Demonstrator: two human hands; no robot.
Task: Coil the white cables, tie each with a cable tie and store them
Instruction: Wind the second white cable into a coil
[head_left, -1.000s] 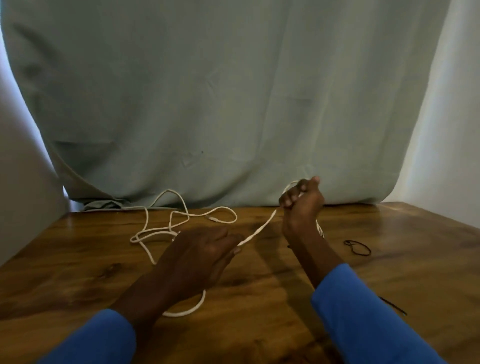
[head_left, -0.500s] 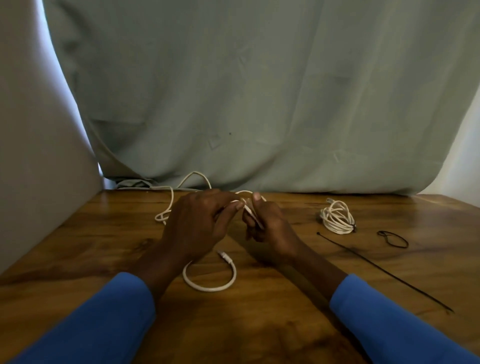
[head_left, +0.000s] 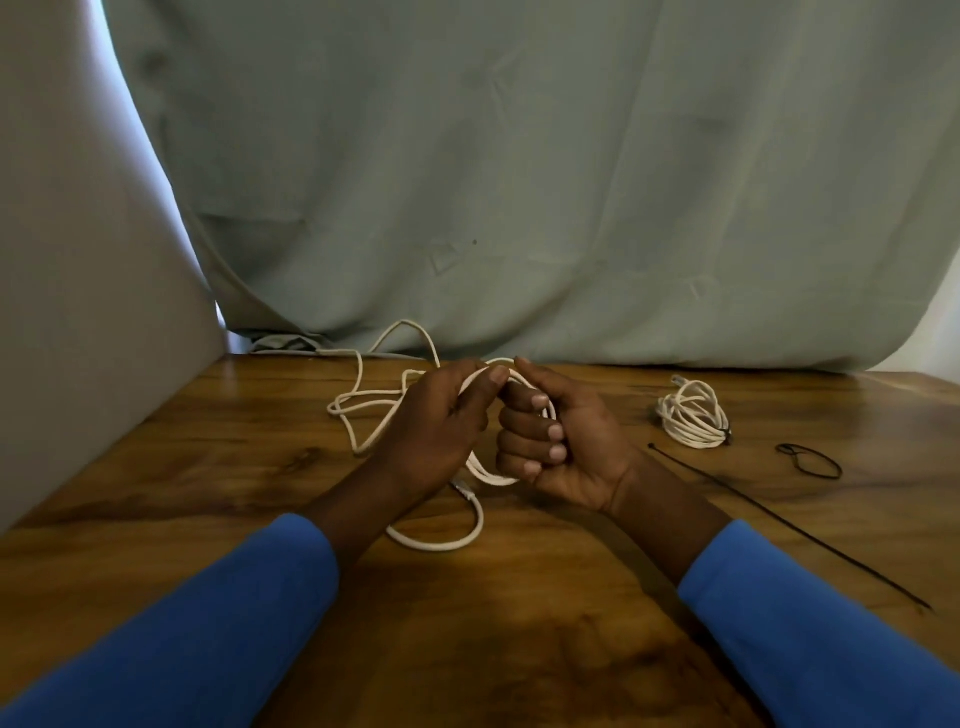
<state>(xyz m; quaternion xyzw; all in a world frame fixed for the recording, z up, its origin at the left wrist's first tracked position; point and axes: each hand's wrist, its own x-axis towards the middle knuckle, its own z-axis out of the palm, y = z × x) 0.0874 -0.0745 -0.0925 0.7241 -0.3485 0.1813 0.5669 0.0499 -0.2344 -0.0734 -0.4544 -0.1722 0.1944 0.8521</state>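
The right hand (head_left: 561, 441) is clamping its curled fingers round the first loops of the white cable (head_left: 436, 546), just above the middle of the desk (head_left: 208, 467). The left hand (head_left: 441, 426) is pinching the strand at the top of the loop.

Recommended practice: match each new turn to the loops already in the grip and draw slack in without twisting.

The slack is lying far left, near the curtain (head_left: 519, 182) at the desk's back edge, so it may snag there. The tied coil (head_left: 693, 413) and the cable tie (head_left: 779, 519) are occupying the right; the near desk is offering working room.
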